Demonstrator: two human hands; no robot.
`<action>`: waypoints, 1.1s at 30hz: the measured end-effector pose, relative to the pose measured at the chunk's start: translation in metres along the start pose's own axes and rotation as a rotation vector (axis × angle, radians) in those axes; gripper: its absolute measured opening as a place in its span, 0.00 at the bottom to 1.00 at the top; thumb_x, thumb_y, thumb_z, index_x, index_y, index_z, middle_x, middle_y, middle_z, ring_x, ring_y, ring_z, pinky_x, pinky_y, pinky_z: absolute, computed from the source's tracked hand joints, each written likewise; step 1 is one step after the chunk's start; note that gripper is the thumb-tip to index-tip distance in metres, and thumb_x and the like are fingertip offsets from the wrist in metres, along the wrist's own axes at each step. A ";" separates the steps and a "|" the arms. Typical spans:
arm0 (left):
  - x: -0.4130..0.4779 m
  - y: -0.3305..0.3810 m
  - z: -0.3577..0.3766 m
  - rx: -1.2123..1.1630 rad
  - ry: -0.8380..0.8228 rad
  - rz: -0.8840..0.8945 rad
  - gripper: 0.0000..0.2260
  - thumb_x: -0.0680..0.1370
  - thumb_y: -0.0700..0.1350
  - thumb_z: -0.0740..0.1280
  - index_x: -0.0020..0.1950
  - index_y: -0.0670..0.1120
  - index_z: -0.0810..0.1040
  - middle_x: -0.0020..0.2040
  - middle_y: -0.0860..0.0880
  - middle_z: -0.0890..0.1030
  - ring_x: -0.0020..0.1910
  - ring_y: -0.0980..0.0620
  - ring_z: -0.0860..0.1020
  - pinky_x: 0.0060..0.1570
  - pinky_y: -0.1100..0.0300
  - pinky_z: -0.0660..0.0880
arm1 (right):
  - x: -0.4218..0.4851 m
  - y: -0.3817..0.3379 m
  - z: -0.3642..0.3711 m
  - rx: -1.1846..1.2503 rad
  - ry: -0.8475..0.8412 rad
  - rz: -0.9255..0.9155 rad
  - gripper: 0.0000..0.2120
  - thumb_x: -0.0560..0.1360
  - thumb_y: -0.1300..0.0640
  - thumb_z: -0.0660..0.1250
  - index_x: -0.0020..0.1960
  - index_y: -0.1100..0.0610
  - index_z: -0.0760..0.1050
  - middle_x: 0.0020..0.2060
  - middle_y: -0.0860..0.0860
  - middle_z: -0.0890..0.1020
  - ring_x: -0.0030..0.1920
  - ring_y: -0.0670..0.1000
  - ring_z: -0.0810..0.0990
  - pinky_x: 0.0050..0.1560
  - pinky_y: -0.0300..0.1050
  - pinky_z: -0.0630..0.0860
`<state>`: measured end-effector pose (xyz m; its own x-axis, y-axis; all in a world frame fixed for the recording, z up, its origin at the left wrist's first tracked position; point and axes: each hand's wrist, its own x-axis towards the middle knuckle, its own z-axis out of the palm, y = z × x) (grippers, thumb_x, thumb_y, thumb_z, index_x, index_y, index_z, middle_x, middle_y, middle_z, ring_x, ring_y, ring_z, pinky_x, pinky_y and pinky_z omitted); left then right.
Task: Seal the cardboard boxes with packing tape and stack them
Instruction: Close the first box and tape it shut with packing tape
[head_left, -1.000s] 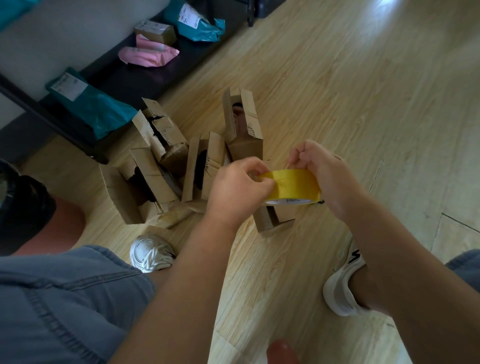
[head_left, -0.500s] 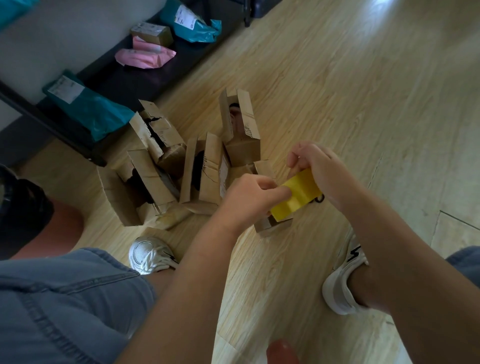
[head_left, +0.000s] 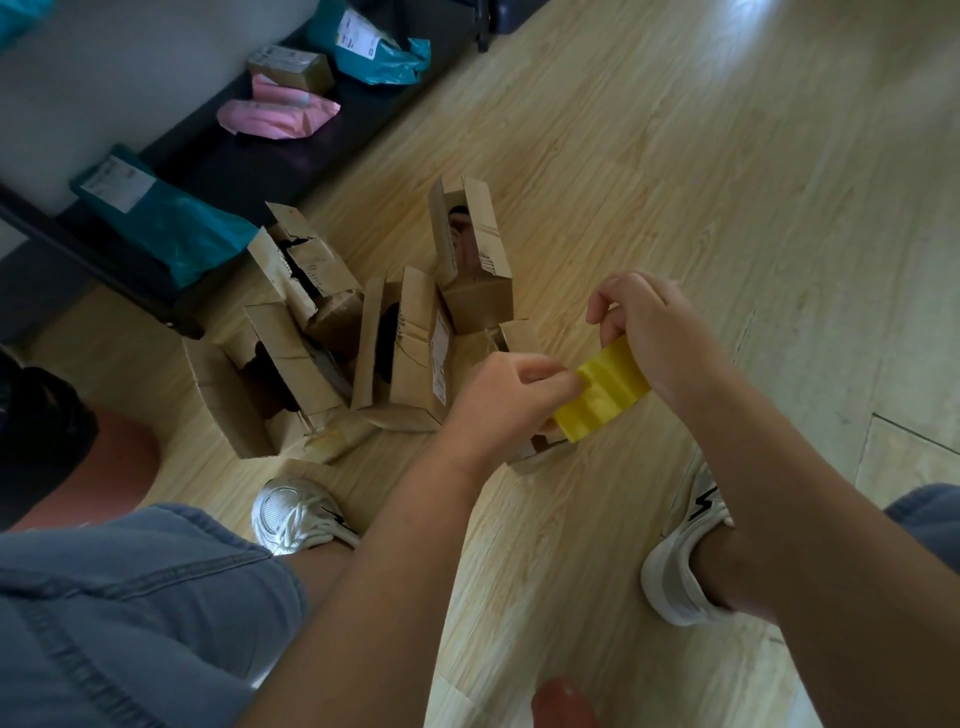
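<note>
Light wood floor (head_left: 727, 182) fills my view, and open cardboard boxes (head_left: 410, 353) stand in a bunch on it. Just in front of them I see the yellow tape roll (head_left: 605, 392), held in the air between both hands. Its yellow band runs on a slant, low on the left and high on the right. The left hand (head_left: 493, 405) pinches the low end, fingers curled tight. The right hand (head_left: 657, 338) grips the high end with bent fingers. Teal mail bags (head_left: 171, 223) and a pink bag (head_left: 275, 111) lie on a dark low shelf (head_left: 249, 166) behind the boxes
</note>
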<state>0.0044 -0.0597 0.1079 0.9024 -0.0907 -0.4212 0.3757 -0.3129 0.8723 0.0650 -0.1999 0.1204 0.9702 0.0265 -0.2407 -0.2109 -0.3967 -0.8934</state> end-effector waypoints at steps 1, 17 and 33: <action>0.001 0.000 0.000 0.001 -0.001 -0.001 0.11 0.72 0.52 0.67 0.45 0.47 0.85 0.42 0.49 0.85 0.43 0.50 0.84 0.52 0.45 0.81 | 0.000 0.001 0.001 -0.002 0.013 0.006 0.14 0.78 0.58 0.56 0.39 0.59 0.77 0.28 0.49 0.74 0.35 0.44 0.73 0.40 0.43 0.69; 0.006 -0.005 0.005 0.003 0.117 0.054 0.21 0.61 0.63 0.63 0.44 0.52 0.85 0.44 0.54 0.84 0.49 0.53 0.82 0.53 0.44 0.79 | -0.003 -0.002 0.004 0.073 0.128 0.031 0.14 0.75 0.58 0.58 0.33 0.54 0.74 0.25 0.46 0.73 0.34 0.49 0.74 0.39 0.47 0.71; 0.005 -0.005 0.008 0.061 0.139 0.084 0.12 0.66 0.56 0.66 0.45 0.53 0.83 0.37 0.57 0.79 0.33 0.56 0.77 0.34 0.59 0.74 | -0.004 -0.001 0.005 0.087 0.186 0.066 0.14 0.76 0.59 0.57 0.34 0.54 0.75 0.26 0.46 0.74 0.28 0.42 0.73 0.34 0.42 0.69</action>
<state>0.0052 -0.0665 0.0998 0.9522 0.0116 -0.3052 0.2879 -0.3674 0.8844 0.0611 -0.1955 0.1201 0.9576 -0.1700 -0.2326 -0.2761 -0.3110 -0.9094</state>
